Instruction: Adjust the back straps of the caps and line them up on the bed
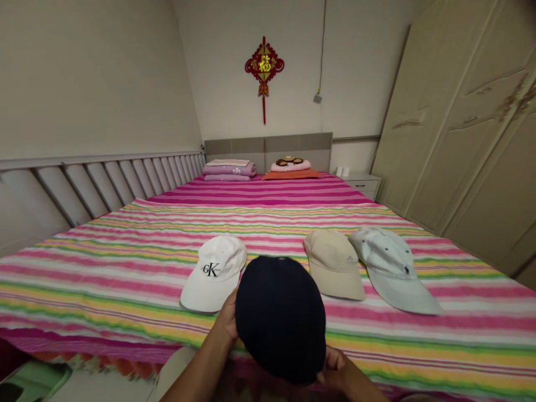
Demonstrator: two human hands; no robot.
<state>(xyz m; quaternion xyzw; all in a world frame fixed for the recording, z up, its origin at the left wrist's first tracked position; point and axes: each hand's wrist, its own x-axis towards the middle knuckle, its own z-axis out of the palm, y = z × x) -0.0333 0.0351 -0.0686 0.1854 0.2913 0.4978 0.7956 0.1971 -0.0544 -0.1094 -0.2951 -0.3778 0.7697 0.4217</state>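
Note:
A dark navy cap (280, 318) is held up in front of me at the bed's near edge, its rounded crown facing the camera. My left hand (229, 315) grips its left side, with the fingers partly hidden behind it. On the lower right edge, my right hand (335, 365) pinches the cap. Just beyond it to the left lies a white cap (218, 268) with black CK lettering. To the right rest a beige cap (335, 262) and a pale blue-grey cap (393, 268) side by side, brims toward me.
A striped sheet (125, 268) covers the bed. Folded purple bedding (229, 170) and a pink-and-orange stack (291, 167) sit by the headboard (268, 146). A slatted rail (104, 184) runs along the left; a wardrobe (460, 123) and nightstand (362, 184) stand right.

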